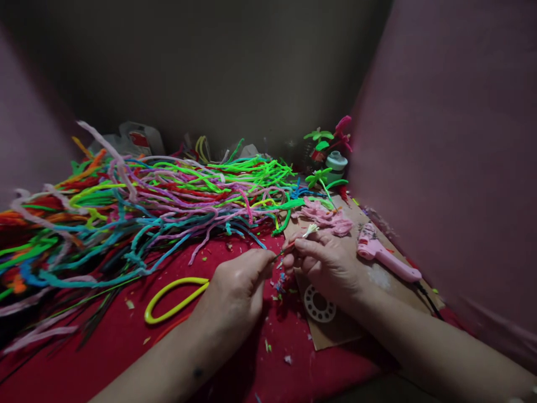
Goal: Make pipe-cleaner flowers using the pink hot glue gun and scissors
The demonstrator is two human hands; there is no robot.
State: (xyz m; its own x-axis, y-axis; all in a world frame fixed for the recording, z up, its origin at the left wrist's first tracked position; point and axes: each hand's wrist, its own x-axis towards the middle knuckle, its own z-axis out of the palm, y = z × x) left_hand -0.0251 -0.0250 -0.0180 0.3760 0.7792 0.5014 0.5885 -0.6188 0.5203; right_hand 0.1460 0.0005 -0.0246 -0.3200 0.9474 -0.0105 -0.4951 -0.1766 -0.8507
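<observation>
My left hand (245,280) is closed, pinching the lower end of a thin dark stem near the centre. The stem leads up to a small flower piece (311,230) with pale, whitish tips and a reddish base. Close on the right, my right hand (325,263) holds this piece between thumb and fingers just below the tips. Under the right hand, a white ring with round holes (319,304) lies on a cardboard sheet (335,331). Pink fuzzy pieces (329,217) rest just beyond the right hand.
Many coloured pipe cleaners (176,196) are heaped at the left and back. A pink glue gun (388,258) lies on the cardboard at the right. Yellow-handled loop (176,299) sits on the red cloth (289,336). Behind stand a pale-lidded bottle (336,162) and green fuzzy flowers (319,178).
</observation>
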